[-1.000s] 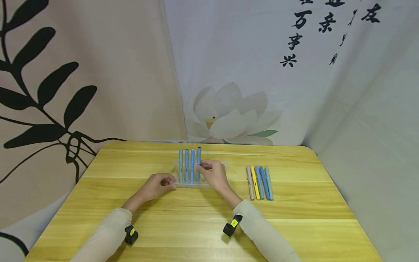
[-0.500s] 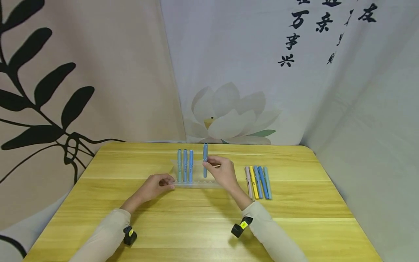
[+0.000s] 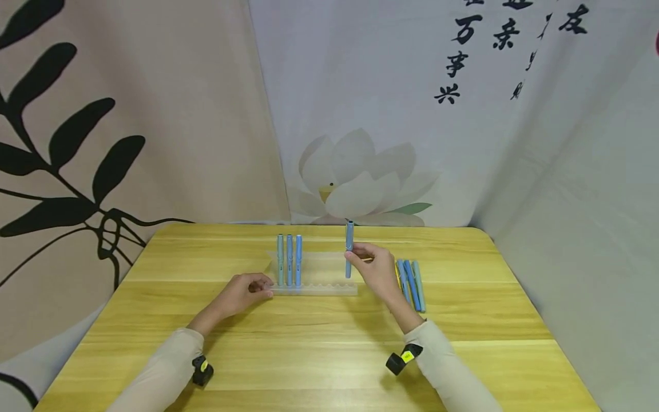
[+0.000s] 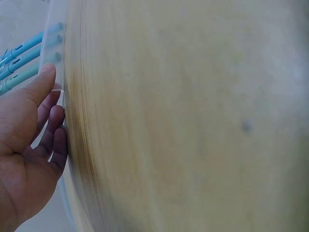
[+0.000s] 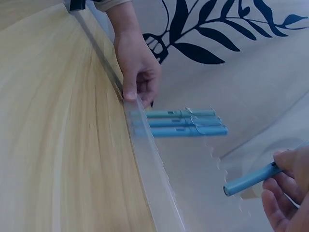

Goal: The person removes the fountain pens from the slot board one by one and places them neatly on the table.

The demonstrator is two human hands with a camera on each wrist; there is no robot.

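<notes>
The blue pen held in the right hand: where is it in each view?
Head: blue pen upright, right of centre, pinched by the right hand.
Left wrist: not in it.
Right wrist: pen at lower right.
Shared landmark: the clear rack with three pens.

The only readable writing is black brush calligraphy on the pale grey cloth backdrop behind the table, in the head view. One column, cut off at the top edge, reads 万, 事 and 兴; beside it stands 亲, and further right 友. A slanted line of smaller characters is too small to read, and the pens show no legible label.
</notes>
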